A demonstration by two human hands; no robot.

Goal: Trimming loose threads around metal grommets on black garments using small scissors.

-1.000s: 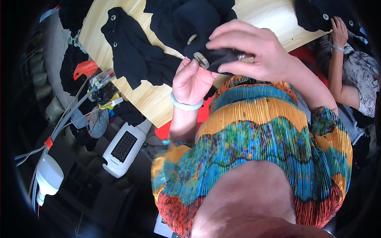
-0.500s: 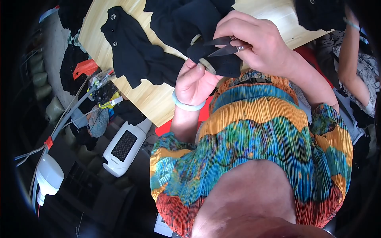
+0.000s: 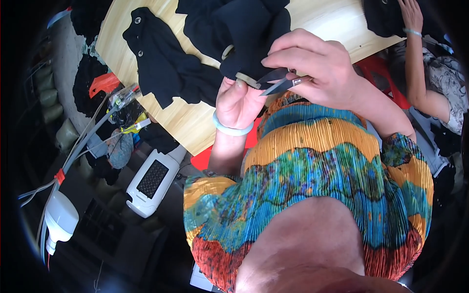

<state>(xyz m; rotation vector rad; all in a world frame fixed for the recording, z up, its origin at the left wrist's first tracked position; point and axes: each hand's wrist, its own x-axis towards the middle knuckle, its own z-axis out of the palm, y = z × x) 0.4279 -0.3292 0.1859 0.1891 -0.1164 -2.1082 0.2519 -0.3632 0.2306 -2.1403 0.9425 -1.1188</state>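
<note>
Between its thumb and fingers, my left hand (image 3: 233,105) pinches the edge of a black garment (image 3: 251,24), right by an olive-grey button (image 3: 247,79) seen nearly edge-on. A second button of the same colour (image 3: 227,52) shows farther up the cloth. My right hand (image 3: 320,63) is closed around a pair of thread snips (image 3: 283,84). Their dark blades are parted, and the tips lie beside the button, close to my left fingertips. Whether the blades touch a thread is too small to tell.
Another black cloth piece (image 3: 168,68) with metal eyelets lies on the wooden table (image 3: 178,122). At upper right a co-worker's hand (image 3: 412,17) rests by more black cloth (image 3: 381,19). A white machine-like case (image 3: 159,183) and cables on a pole (image 3: 88,132) stand at left.
The snips have moved down and are closer to the button at my left fingers. The garment has shifted slightly left, its loose flap no longer hanging under the blades. The co-worker's hand came into view.
</note>
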